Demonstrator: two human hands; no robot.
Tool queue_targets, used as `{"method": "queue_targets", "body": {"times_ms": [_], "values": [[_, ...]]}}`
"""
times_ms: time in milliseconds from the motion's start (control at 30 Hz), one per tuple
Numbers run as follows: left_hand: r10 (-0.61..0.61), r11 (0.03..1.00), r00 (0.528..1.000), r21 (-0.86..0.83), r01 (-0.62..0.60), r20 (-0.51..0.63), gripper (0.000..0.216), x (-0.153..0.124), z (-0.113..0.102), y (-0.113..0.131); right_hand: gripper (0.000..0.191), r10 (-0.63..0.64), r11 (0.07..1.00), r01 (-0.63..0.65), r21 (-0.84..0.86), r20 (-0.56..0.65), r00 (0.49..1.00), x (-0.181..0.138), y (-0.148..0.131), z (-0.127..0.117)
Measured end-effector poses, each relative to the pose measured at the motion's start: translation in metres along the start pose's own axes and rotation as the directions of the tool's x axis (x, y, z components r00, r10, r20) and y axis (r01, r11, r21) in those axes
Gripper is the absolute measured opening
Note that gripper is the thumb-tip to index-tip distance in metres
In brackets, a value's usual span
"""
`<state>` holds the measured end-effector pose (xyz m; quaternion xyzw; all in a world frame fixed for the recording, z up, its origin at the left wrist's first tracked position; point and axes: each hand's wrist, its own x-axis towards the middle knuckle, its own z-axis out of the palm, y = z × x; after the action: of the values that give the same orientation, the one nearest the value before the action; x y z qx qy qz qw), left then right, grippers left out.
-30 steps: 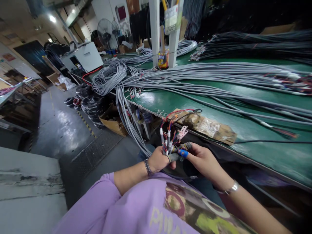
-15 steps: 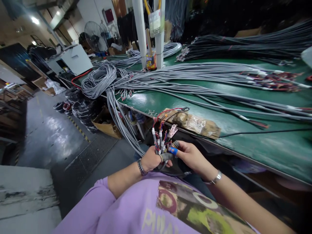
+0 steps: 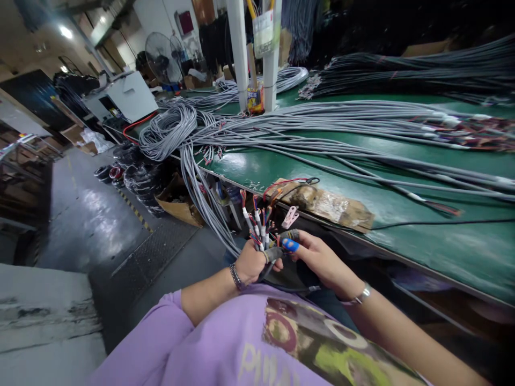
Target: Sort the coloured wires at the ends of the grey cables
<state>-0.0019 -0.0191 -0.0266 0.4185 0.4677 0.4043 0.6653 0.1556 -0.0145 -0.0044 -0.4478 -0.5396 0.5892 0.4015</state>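
Note:
My left hand (image 3: 250,264) is wrapped round a bundle of grey cables (image 3: 257,231), whose ends point up past the fingers. White sleeves and stripped coloured wires show at those ends. Close by on the right, my right hand (image 3: 316,253) is closed in a pinch at the wires, with blue wrapping on the thumb and a grey finger cover on the index finger. What its fingertips hold is too small to make out. A pink clip (image 3: 290,216) stands at the bench edge just above the right hand.
Long grey cables (image 3: 322,140) lie across the green bench (image 3: 422,252), with a coil (image 3: 169,128) at its left end. A taped cardboard piece (image 3: 322,203) rests along the front edge. Black cables (image 3: 402,75) lie behind. A cardboard box (image 3: 179,201) stands below on the floor.
The view has shifted a little, so the bench appears further right. The cable ends in my left hand lean more to the left, and my right hand remains pinched beside them.

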Motion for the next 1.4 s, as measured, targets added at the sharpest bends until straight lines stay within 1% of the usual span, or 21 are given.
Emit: {"method": "queue_targets", "body": {"times_ms": [100, 167, 233, 300, 367, 467, 600, 667, 800, 1000, 1033, 1167, 1200, 1300, 1400], "values": [[-0.010, 0.998, 0.999, 0.068, 0.007, 0.041, 0.047, -0.002, 0.002, 0.001, 0.033, 0.022, 0.994, -0.028, 0.103, 0.062, 0.998, 0.001, -0.006, 0.008], [-0.005, 0.997, 0.999, 0.074, 0.002, 0.032, 0.048, -0.002, 0.003, 0.001, 0.034, 0.031, 0.990, -0.041, 0.137, 0.072, 0.997, 0.001, -0.005, 0.011], [0.008, 0.998, 1.000, 0.057, -0.008, 0.002, 0.048, -0.001, 0.003, 0.000, 0.035, 0.044, 0.991, -0.049, 0.128, 0.037, 0.998, 0.001, -0.001, 0.012], [0.026, 0.999, 0.999, 0.040, -0.025, -0.024, 0.048, -0.001, 0.003, -0.001, 0.037, 0.053, 0.992, -0.050, 0.112, -0.025, 0.998, 0.001, 0.005, 0.012], [0.047, 0.998, 0.998, 0.033, -0.047, -0.029, 0.049, 0.000, 0.002, -0.003, 0.038, 0.059, 0.992, -0.051, 0.112, -0.069, 0.996, 0.001, 0.012, 0.011], [0.037, 0.999, 0.999, 0.038, -0.037, 0.005, 0.049, 0.001, 0.001, -0.004, 0.036, 0.057, 0.989, -0.048, 0.138, -0.062, 0.996, 0.000, 0.016, 0.012], [0.000, 0.998, 0.999, 0.067, -0.003, 0.042, 0.049, 0.000, 0.001, -0.002, 0.038, 0.065, 0.987, -0.059, 0.152, -0.033, 0.997, -0.001, 0.010, 0.014], [0.019, 0.998, 1.000, 0.065, -0.020, 0.011, 0.049, -0.001, 0.001, -0.002, 0.040, 0.066, 0.990, -0.059, 0.129, -0.053, 0.996, -0.002, 0.007, 0.014], [0.051, 0.999, 0.996, 0.010, -0.050, -0.068, 0.049, 0.000, 0.001, -0.004, 0.042, 0.047, 0.995, -0.034, 0.096, -0.135, 0.990, -0.001, 0.008, 0.013], [0.042, 0.999, 0.993, -0.030, -0.046, -0.106, 0.048, 0.002, 0.001, -0.008, 0.040, 0.042, 0.994, -0.021, 0.110, -0.193, 0.980, -0.001, 0.015, 0.012], [0.040, 0.999, 0.994, -0.021, -0.043, -0.101, 0.049, 0.002, 0.001, -0.008, 0.038, 0.040, 0.993, -0.020, 0.117, -0.174, 0.984, -0.001, 0.014, 0.012], [0.041, 0.999, 0.998, 0.030, -0.040, -0.046, 0.050, 0.001, 0.000, -0.006, 0.033, 0.033, 0.978, -0.036, 0.206, 0.019, 0.999, -0.001, 0.007, 0.013], [0.040, 0.999, 0.998, 0.036, -0.039, -0.038, 0.051, 0.000, 0.000, -0.006, 0.033, 0.032, 0.976, -0.040, 0.213, 0.044, 0.999, 0.000, 0.006, 0.013], [0.031, 0.999, 0.999, 0.044, -0.029, -0.029, 0.051, 0.000, 0.001, -0.004, 0.034, 0.041, 0.977, -0.053, 0.209, 0.059, 0.997, 0.001, 0.006, 0.013], [0.024, 0.999, 0.999, 0.031, -0.023, -0.033, 0.050, 0.000, 0.002, -0.004, 0.032, 0.058, 0.967, -0.069, 0.247, 0.050, 0.997, 0.001, 0.010, 0.015]]}}
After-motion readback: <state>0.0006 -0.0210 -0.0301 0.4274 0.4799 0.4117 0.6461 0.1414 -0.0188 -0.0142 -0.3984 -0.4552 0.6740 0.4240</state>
